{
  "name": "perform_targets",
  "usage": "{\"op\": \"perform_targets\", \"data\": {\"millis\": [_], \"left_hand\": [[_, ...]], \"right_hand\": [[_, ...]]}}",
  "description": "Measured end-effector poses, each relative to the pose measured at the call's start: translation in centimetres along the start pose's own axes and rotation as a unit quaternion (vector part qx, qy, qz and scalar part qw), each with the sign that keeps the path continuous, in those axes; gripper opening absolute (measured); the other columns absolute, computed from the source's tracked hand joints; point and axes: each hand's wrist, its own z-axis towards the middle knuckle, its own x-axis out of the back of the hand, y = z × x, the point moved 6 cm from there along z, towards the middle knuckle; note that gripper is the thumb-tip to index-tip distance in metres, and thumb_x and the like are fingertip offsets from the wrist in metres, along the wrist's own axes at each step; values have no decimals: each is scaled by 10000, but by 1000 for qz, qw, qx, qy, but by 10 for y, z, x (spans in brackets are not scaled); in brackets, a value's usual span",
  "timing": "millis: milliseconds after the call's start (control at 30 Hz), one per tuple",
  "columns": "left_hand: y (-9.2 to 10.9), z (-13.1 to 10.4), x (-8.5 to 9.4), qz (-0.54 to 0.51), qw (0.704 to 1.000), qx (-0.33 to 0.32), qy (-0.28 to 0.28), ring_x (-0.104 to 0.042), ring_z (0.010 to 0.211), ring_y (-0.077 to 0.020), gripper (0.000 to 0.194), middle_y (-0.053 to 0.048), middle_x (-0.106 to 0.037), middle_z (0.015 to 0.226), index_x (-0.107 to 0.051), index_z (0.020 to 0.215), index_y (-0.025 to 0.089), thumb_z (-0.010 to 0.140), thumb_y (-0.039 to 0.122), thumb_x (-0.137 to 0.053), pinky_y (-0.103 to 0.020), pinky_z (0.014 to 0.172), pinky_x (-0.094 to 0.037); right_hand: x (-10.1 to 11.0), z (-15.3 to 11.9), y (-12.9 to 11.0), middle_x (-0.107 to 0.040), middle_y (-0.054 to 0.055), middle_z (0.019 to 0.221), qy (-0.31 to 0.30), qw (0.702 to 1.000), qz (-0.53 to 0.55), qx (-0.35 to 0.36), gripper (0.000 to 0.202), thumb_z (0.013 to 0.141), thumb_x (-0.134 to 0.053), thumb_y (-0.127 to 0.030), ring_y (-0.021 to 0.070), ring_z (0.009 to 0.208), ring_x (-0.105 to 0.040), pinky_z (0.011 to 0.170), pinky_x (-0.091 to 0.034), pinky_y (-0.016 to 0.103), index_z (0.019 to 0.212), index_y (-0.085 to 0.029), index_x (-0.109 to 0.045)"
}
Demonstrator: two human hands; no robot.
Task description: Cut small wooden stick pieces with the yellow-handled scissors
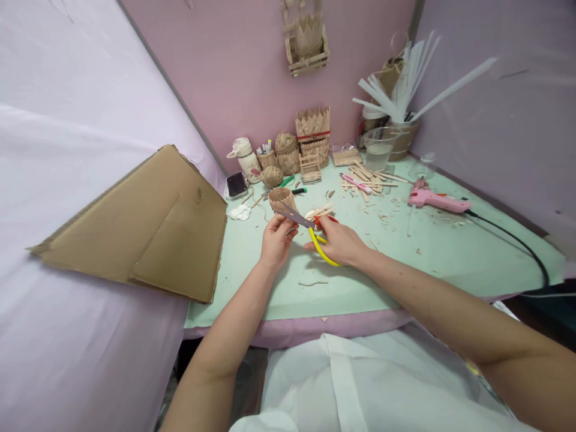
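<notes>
My right hand is wrapped round the handles of a pair of scissors. One handle loop is yellow; red shows beside my fingers. The dark blades point left and look parted, their tips above my left hand. That hand's fingers are pinched together close under the blades; what they hold, if anything, is too small to make out. Just behind it a small round cup of wooden pieces stands on the table. Pale wood slivers lie behind my right hand.
On the green tabletop, a pink glue gun lies at right, its cord trailing off the edge. Craft sticks and a pink cutter lie at the back. A cardboard sheet leans at left. Twine balls and a bottle stand behind.
</notes>
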Motion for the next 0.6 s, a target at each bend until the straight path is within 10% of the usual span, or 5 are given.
{"op": "perform_targets", "data": {"millis": [600], "left_hand": [[-2,2,0,-15,1000,-3,-8,-555,697,-66,165,21,-608,737,-626,746,176,645,264,-722,-209,703,-435]], "right_hand": [[-2,0,2,-656,77,898,-11,998,-64,-10,369,786,-512,-556,237,737,-601,530,-284,285,929,-220,-462]]}}
